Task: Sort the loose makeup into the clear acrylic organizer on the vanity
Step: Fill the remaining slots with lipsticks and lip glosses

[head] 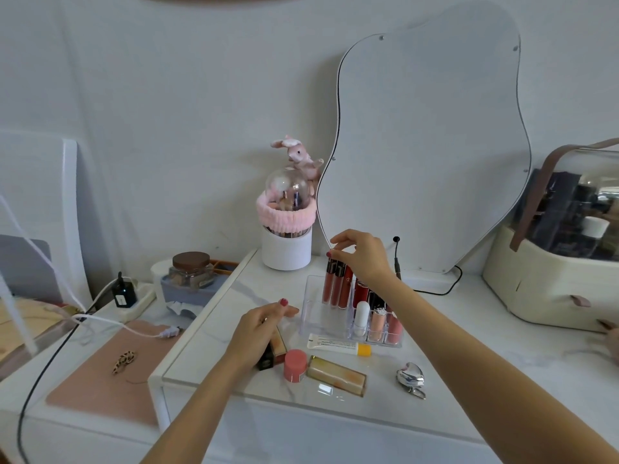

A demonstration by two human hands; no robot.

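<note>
Organizer (313, 298) holds 3 lip glosses (336, 286); right hand (363, 252) pinches their caps.

The left hand (259, 324) covers the upper end of a dark rectangular makeup case with an amber face (272, 354), so how it is held cannot be told. The print on the white squeeze tube with a yellow cap (338, 345) is too small to read. The right forearm hides part of the clear acrylic organizer (313, 314) and its rear lipsticks. The cream storage case with a clear domed lid (549, 279) is cut off by the right edge, its contents dim and blurred.
</note>
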